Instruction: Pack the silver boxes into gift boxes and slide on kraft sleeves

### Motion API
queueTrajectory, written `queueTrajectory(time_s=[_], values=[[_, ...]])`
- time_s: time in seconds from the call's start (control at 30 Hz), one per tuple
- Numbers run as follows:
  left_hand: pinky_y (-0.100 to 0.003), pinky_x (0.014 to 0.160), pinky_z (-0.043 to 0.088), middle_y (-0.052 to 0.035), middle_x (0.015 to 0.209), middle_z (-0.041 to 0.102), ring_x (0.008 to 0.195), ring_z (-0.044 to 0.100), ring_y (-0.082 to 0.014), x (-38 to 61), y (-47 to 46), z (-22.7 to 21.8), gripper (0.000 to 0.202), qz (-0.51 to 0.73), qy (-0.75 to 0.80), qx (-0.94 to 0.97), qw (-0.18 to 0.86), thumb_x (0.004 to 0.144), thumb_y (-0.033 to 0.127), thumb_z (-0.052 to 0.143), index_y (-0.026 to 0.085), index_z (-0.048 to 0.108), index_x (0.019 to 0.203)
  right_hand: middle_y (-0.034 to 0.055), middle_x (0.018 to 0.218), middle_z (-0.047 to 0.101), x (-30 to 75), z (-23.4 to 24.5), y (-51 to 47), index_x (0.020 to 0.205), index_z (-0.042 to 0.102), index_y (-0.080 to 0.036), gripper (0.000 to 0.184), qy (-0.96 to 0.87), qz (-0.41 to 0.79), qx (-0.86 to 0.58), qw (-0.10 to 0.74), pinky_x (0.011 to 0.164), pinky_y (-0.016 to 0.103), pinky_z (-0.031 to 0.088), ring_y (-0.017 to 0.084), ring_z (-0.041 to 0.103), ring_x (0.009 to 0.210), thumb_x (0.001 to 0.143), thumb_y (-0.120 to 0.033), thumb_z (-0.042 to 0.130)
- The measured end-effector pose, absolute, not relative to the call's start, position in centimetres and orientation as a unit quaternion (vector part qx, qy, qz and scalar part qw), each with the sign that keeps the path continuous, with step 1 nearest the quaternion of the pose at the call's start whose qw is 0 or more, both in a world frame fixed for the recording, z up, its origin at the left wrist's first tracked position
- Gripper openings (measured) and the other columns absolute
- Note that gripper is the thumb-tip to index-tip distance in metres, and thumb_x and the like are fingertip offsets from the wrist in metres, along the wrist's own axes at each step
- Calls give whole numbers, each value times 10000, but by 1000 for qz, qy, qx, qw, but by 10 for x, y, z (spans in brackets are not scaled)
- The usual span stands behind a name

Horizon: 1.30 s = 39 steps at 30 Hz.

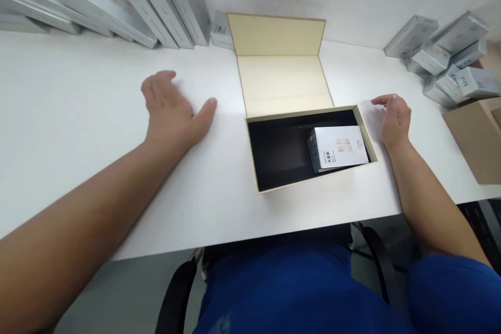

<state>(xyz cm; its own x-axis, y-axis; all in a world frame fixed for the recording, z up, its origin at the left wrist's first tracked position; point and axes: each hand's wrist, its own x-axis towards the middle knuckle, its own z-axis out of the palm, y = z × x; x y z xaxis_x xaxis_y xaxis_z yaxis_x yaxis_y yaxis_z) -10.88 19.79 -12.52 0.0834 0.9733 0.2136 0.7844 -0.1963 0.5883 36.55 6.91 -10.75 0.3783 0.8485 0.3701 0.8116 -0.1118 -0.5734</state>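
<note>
A cream gift box (253, 154) with a black inside lies on the white table, its hinged lid (284, 83) folded back flat with the flap raised. In its right half sits a small white carton (340, 146) with dark and orange print. My left hand (172, 109) is open to the left of the gift box, thumb spread from the fingers, holding nothing. Close by the box's right end rests my right hand (395, 120); its fingers are loosely bent with one stretched out, and nothing shows in them.
Several silver-white cartons (156, 2) stand and lean along the wall at the back left, with a small one (222, 31) behind the lid. More small cartons (442, 57) are heaped at the back right, by a brown cardboard box (472, 138). A chair armrest (176, 292) is below the table's front edge.
</note>
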Motion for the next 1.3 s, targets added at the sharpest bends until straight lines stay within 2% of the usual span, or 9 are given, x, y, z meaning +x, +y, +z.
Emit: queueTrajectory(time_s=[0.13, 0.23, 0.43, 0.57, 0.67, 0.87, 1.03, 1.17, 1.3], values=[[-515, 1403, -65, -202, 1822, 49, 1703, -6, -284, -78, 244, -110, 1205, 323, 627, 695, 135, 787, 462, 751, 43, 20, 1649, 155, 1089, 768, 356, -105, 64, 940, 736, -281, 574, -588, 44, -707, 390, 1037, 547, 458, 358, 664, 1100, 1041, -626, 288], [-481, 1369, -131, -131, 1839, -32, 1704, -92, -210, -56, 271, -99, 1196, 311, 632, 699, 121, 816, 549, 691, 73, 5, 1672, 156, 1050, 772, 360, -108, 66, 898, 726, -287, 516, -562, 66, -691, 450, 974, 530, 461, 362, 662, 1042, 1010, -664, 391], [-530, 1297, -208, -127, 1826, -145, 1671, -204, -139, -44, 292, -96, 1208, 324, 643, 685, 109, 783, 641, 640, 115, -1, 1661, 135, 1063, 775, 365, -108, 69, 899, 735, -308, 430, -547, 90, -696, 457, 998, 571, 466, 390, 677, 1084, 981, -647, 485], [-530, 1292, -201, -104, 1826, 76, 1678, -138, -144, -50, 296, -99, 1141, 350, 630, 683, 122, 778, 600, 626, 134, 64, 1656, 129, 1015, 771, 365, -107, 70, 868, 740, -323, 413, -525, 103, -700, 472, 995, 583, 466, 407, 684, 1059, 945, -671, 530], [-579, 1265, -199, -84, 1763, 268, 1674, -86, -172, -52, 295, -98, 1017, 354, 600, 708, 118, 790, 669, 549, 179, 237, 1624, 124, 1000, 771, 364, -108, 70, 856, 743, -331, 406, -523, 111, -702, 470, 1001, 586, 465, 409, 688, 1054, 937, -672, 537], [-611, 1238, -178, -43, 1788, 225, 1665, -121, -204, -49, 296, -98, 1031, 314, 561, 755, 128, 736, 819, 451, 192, 417, 1554, 109, 995, 785, 364, -108, 69, 849, 743, -343, 334, -527, 125, -702, 463, 1017, 605, 473, 421, 698, 1075, 903, -643, 604], [-528, 1291, 8, -94, 1818, 184, 1629, 125, -172, -48, 309, -102, 1052, 330, 518, 776, 143, 776, 778, 465, 138, 368, 1605, 87, 1044, 797, 364, -107, 68, 859, 725, -366, 230, -528, 130, -713, 443, 1057, 611, 475, 418, 702, 1082, 863, -594, 694], [-536, 1231, 126, -147, 1762, 274, 1603, 209, -189, -48, 322, -104, 998, 364, 511, 763, 155, 762, 811, 397, 79, 470, 1436, 96, 1035, 796, 361, -108, 69, 883, 722, -317, 235, -526, 108, -723, 435, 1041, 604, 510, 378, 712, 1018, 893, -551, 699], [-475, 1216, 189, -110, 1693, 380, 1546, 257, -139, -45, 335, -109, 898, 380, 524, 747, 155, 774, 750, 489, 105, 479, 1400, 88, 991, 780, 363, -111, 71, 919, 733, -283, 280, -537, 97, -722, 425, 1025, 587, 545, 339, 720, 981, 935, -557, 676]])
